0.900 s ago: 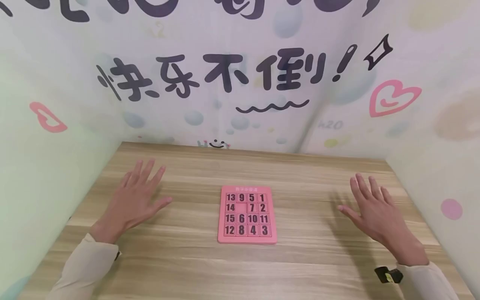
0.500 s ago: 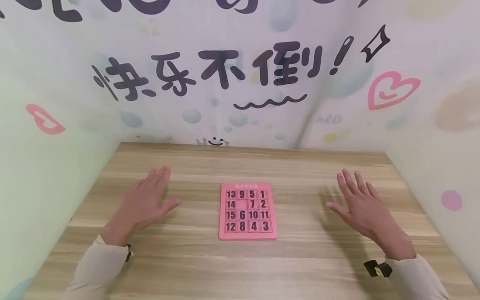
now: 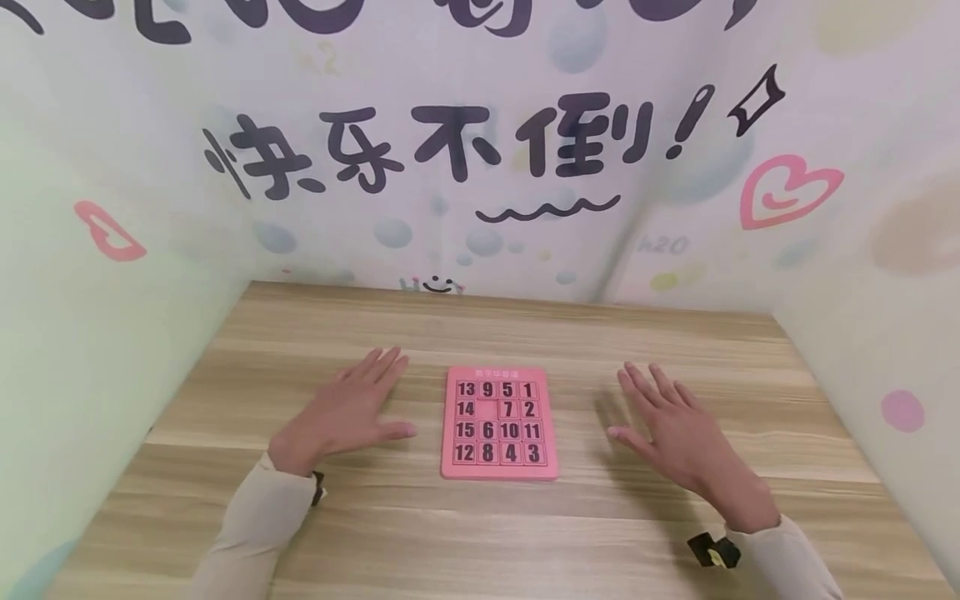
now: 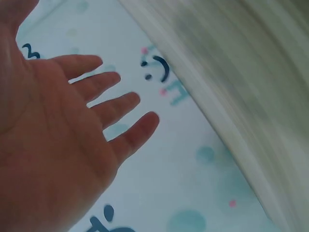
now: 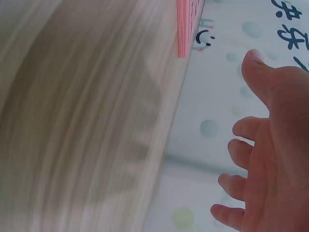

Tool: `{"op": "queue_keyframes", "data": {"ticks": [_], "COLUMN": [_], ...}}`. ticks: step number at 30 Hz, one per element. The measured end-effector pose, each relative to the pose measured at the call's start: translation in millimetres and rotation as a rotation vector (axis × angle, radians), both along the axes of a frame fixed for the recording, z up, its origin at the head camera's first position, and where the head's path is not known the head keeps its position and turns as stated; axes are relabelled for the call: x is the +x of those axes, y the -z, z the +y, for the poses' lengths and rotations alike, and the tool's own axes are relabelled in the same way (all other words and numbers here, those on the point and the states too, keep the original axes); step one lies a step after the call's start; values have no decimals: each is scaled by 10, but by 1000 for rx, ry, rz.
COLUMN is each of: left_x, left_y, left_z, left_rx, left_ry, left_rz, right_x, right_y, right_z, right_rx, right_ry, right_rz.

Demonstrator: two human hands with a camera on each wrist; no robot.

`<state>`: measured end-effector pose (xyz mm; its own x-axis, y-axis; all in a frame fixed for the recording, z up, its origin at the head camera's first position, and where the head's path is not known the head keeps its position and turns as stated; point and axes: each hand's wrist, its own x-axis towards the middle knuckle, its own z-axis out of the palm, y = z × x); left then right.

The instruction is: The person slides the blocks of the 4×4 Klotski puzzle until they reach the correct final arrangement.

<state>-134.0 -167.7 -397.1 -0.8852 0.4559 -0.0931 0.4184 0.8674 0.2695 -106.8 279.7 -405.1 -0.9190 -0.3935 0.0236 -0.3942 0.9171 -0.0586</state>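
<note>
A pink number sliding puzzle (image 3: 499,472) lies flat on the wooden table, its black-numbered tiles facing up and one vacant square in the second row, right of the 14. To its left is my left hand (image 3: 341,414), fingers extended and thumb pointing toward the puzzle. My right hand (image 3: 678,433) hovers on the other side, fingers stretched forward, its shadow falling on the wood. Neither hand touches the puzzle. In the left wrist view the palm (image 4: 58,140) shows with nothing in it. The right wrist view catches the puzzle's edge (image 5: 182,31) beyond the thumb.
The wood-grain table (image 3: 480,542) ends at a white backdrop (image 3: 360,250) printed with black characters, bubbles and a pink heart. Pale side walls (image 3: 82,358) flank the table on the left and right. A dark strap (image 3: 714,551) sits at the right wrist.
Both hands have moved inward toward the puzzle, the left going right and the right going left. The puzzle's tiles are unchanged; the head view has shifted slightly.
</note>
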Motion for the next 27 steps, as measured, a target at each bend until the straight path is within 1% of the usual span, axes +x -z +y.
{"op": "queue_keyframes", "data": {"ticks": [3, 7, 11, 16, 20, 27], "left_x": [-31, -55, -55, -50, -50, -84], "left_y": [-26, -42, -47, -36, -16, 24], "left_z": [136, 298, 441, 581, 642, 691], "left_rx": [14, 25, 44, 125, 156, 141], "left_ry": [22, 44, 29, -1, -16, -29], "left_rz": [-82, -186, -288, -390, -430, -431], "right_x": [15, 45, 66, 78, 91, 130], "right_y": [37, 67, 104, 179, 208, 218], "right_z": [-128, -298, -454, -653, -828, -1052], "right_rx": [2, 2, 16, 6, -4, -12], "right_ry": [-24, -75, -150, -230, -277, -327], "right_rz": [-6, 4, 40, 71, 57, -11]}}
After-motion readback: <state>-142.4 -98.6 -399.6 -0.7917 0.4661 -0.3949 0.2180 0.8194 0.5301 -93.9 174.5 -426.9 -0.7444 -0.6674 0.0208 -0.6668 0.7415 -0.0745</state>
